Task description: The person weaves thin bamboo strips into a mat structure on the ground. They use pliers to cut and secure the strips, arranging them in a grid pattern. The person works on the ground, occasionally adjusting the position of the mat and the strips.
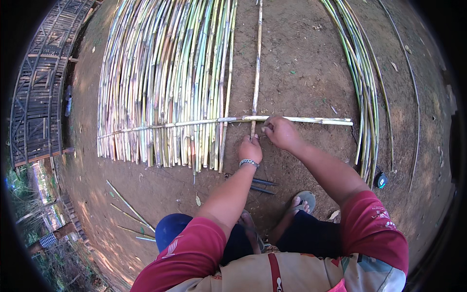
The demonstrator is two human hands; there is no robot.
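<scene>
Many thin cane poles (165,73) lie side by side on bare soil, forming a panel. Across their near ends runs a pair of canes, the crosspiece (194,121), whose two ends stick out to the right. A single cane (258,58) lies apart from the panel and meets the crosspiece at a right angle. Its near end is in my left hand (250,148), fingers closed round it just below the crossing. My right hand (282,132) is closed in a pinch beside the crossing, at the crosspiece; what its fingertips hold is too small to make out.
Right of the crosspiece lies a bundle of long greenish canes (366,87), with a thin dark rod (411,73) farther out. A tape measure (381,180) rests near the bundle's end. Dark bars (262,186) lie before my sandalled feet. Short cane pieces (129,204) and a slatted structure (46,82) are at left.
</scene>
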